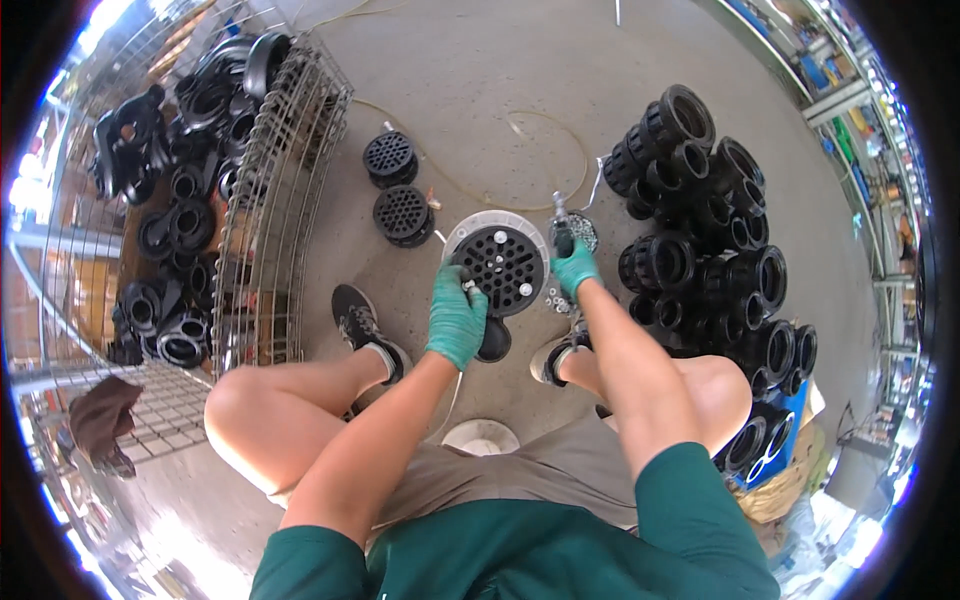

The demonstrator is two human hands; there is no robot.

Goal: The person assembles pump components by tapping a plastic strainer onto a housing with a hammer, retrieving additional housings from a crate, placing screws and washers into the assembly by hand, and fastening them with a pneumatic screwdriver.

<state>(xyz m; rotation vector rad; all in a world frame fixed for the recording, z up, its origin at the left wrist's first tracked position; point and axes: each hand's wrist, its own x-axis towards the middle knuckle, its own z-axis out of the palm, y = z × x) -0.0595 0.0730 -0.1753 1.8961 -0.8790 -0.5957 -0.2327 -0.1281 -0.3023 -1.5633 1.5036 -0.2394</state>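
Observation:
A black perforated round grate (497, 272) lies on a pale round stand (462, 232) between my feet. Pale fasteners show on its face, and a rounded black part (493, 340) sticks out from its near side. My left hand (458, 318), in a green glove, rests at the grate's near left edge. Its fingers are closed around a small bolt (470, 286) there. Right of the grate, my gloved right hand (575, 268) grips a dark air tool (563, 238) with a metal hose fitting on its far end.
Small hardware fills a round container (582, 232) beside the tool; loose nuts (558, 300) lie nearby. Two grate stacks (390, 158) (404, 213) stand left. A wire cage (285, 200) holds black fittings. Black pipe fittings (700, 240) are piled right. A hose (480, 200) curves across the floor.

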